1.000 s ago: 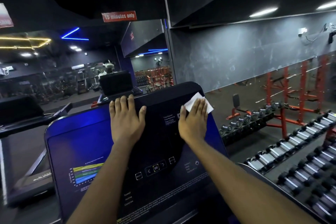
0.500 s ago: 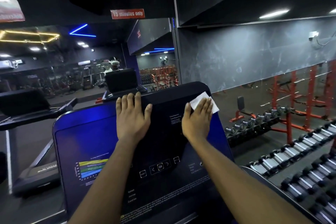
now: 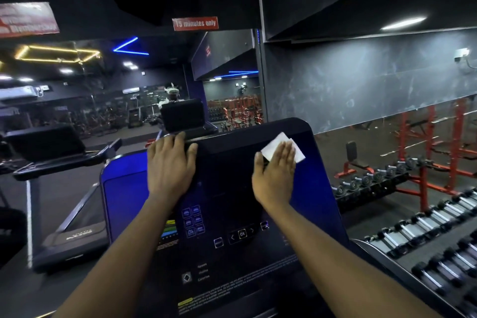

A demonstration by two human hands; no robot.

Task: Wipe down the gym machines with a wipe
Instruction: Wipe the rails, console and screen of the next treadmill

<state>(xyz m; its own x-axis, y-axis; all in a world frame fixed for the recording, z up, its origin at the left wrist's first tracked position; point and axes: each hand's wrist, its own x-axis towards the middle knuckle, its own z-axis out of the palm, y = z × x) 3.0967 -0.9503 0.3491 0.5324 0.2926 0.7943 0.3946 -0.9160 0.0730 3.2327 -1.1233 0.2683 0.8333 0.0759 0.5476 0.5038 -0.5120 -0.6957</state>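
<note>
A treadmill console (image 3: 227, 188) with a dark touchscreen fills the middle of the head view. My right hand (image 3: 275, 173) lies flat on the screen's upper right part and presses a white wipe (image 3: 277, 144) against it with straight fingers. The wipe sticks out beyond my fingertips. My left hand (image 3: 171, 165) rests flat near the console's top edge, left of centre, with its fingertips at the rim. The screen shows menu icons and an OK button (image 3: 242, 234) lower down.
Racks of dumbbells (image 3: 413, 230) run along the right side. Red squat racks (image 3: 438, 152) stand by the far wall. Another treadmill (image 3: 51, 157) stands on the left. A mirror ahead reflects the gym and a person.
The camera has swung left, so console and hands sit further right. The screen's display has changed to a grid of icons. Both hands stay flat on the console.
</note>
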